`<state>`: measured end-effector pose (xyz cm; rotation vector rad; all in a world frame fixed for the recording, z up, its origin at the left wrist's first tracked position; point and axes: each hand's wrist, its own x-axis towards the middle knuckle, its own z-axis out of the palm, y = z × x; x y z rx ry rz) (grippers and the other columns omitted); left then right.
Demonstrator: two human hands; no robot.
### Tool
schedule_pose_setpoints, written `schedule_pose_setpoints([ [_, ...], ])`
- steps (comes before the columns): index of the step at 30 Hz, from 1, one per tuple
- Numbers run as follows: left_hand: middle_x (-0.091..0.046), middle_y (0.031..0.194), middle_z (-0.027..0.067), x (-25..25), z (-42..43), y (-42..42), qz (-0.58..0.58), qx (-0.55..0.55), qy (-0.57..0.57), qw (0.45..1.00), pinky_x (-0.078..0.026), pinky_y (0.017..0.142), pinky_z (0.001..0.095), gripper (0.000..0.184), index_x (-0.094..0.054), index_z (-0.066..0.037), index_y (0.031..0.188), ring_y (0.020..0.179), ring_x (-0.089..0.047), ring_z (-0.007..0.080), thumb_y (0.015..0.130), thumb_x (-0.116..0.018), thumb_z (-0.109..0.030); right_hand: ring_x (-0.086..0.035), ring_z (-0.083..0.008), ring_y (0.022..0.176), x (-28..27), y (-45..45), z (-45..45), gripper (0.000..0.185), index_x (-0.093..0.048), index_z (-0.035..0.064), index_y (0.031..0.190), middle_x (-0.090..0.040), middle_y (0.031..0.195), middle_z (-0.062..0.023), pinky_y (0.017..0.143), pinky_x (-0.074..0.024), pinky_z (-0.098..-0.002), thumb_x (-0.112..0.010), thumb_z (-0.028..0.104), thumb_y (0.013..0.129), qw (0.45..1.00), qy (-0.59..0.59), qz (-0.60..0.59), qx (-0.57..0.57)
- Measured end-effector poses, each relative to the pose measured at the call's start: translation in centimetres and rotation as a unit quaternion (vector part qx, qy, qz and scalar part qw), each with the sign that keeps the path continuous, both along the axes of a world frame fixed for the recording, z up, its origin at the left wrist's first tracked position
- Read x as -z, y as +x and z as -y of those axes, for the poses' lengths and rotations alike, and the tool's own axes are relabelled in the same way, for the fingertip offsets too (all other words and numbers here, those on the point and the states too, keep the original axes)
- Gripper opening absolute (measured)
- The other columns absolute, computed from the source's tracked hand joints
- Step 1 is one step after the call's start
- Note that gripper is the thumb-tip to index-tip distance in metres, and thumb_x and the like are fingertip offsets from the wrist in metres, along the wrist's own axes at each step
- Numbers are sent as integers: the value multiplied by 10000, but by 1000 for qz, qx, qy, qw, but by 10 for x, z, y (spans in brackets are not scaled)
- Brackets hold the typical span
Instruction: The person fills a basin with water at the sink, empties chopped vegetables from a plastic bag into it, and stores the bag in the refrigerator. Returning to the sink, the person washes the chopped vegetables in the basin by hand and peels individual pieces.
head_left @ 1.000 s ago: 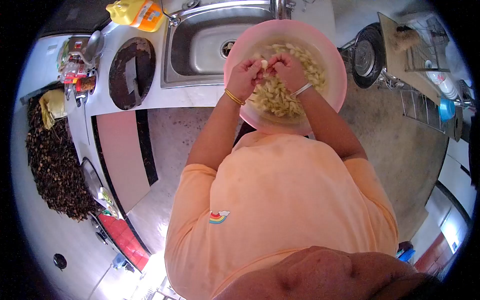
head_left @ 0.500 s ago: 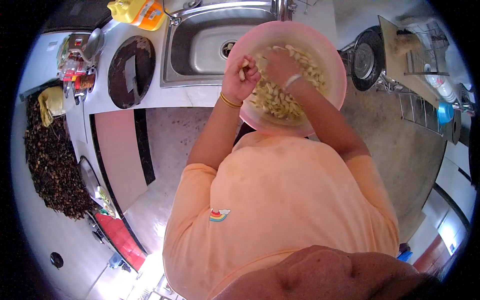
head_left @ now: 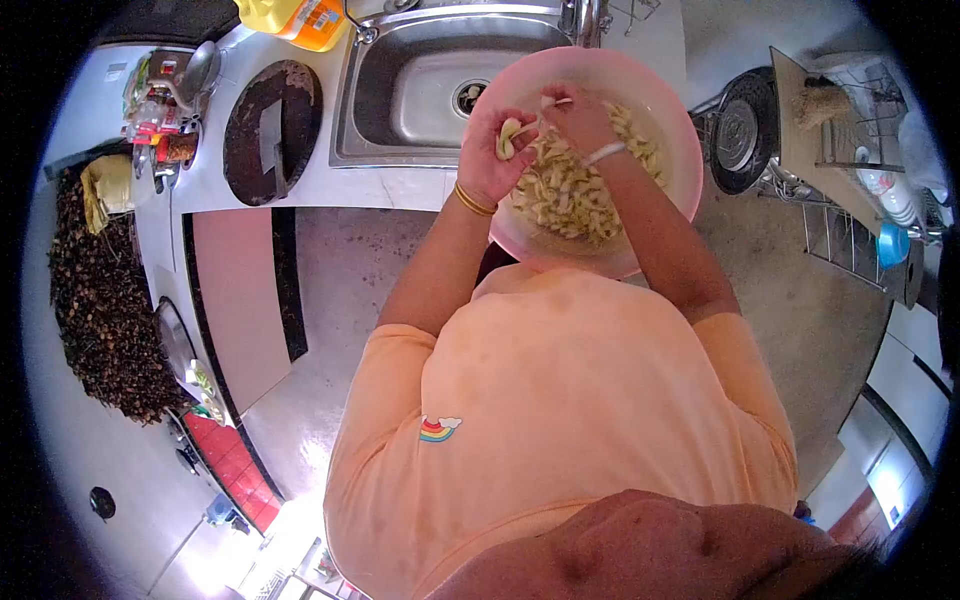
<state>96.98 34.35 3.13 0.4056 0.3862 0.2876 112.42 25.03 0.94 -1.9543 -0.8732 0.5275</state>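
Note:
A wide pink basin (head_left: 682,150) holds water and many pale yellow-green cut pieces (head_left: 570,200) that look like vegetable or fruit; their exact kind does not show. Over its left side, my left hand (head_left: 490,165), with yellow bangles at the wrist, is curled palm up around a few pale pieces (head_left: 508,138). My right hand (head_left: 583,122), a white band on its wrist, is above the pieces near the far side. Its fingers pinch a small whitish piece (head_left: 550,102) close to my left fingertips.
Behind the basin is a steel sink (head_left: 410,90). On the counter stand a dark round board (head_left: 245,140) with a knife (head_left: 272,145) and a yellow-orange jug (head_left: 310,22). At right are a black round pan (head_left: 738,135) and a wire rack (head_left: 840,245).
My right hand has lifted out of the pieces and moved toward my left hand, now pinching a piece. My left hand has opened somewhat around its pieces. The view has shifted slightly.

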Motion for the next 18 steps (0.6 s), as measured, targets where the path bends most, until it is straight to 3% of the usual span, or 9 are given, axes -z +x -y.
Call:
schedule_pose_setpoints([
  [2,-594,1025,126,6,0,1,-41,18,24,999,-478,630,286,370,-544,-29,1098,850,-586,209,923,-484,-350,-625,-200,840,-30,-7,18,285,-614,76,1019,-636,941,-98,746,-502,-316,-690,180,764,976,162,-143,-3],
  [6,-596,891,55,-16,7,8,-102,95,29,990,-461,572,245,188,-549,-70,1004,734,-571,141,909,-538,-232,-587,-149,765,-48,-28,37,306,-592,55,1005,-607,880,-60,701,-491,-271,-721,124,736,984,141,-113,-1],
  [9,-598,867,34,-22,11,9,-123,141,77,979,-467,569,250,179,-550,-67,1008,677,-550,120,898,-561,-207,-561,-139,734,-41,-41,40,304,-571,53,1016,-577,849,-52,696,-489,-274,-710,115,753,989,122,-88,16],
  [11,-602,858,31,-11,9,8,-111,137,61,983,-468,570,251,159,-556,-67,1005,672,-550,117,892,-568,-178,-554,-127,751,-47,-47,43,313,-545,42,1022,-554,844,-39,715,-487,-276,-705,105,760,980,106,-167,-26],
  [14,-609,842,28,-14,10,6,-102,117,59,986,-472,577,250,124,-567,-71,988,678,-556,111,881,-582,-132,-562,-120,787,-28,-42,41,298,-537,38,1029,-570,880,-46,734,-489,-272,-686,80,775,957,212,-192,-55],
  [18,-607,828,29,-21,13,7,-104,82,78,988,-486,600,241,98,-580,-74,962,716,-578,111,874,-597,-114,-580,-131,817,-25,-37,45,278,-540,36,1040,-583,915,-51,751,-494,-272,-663,56,792,968,183,-168,-30],
])
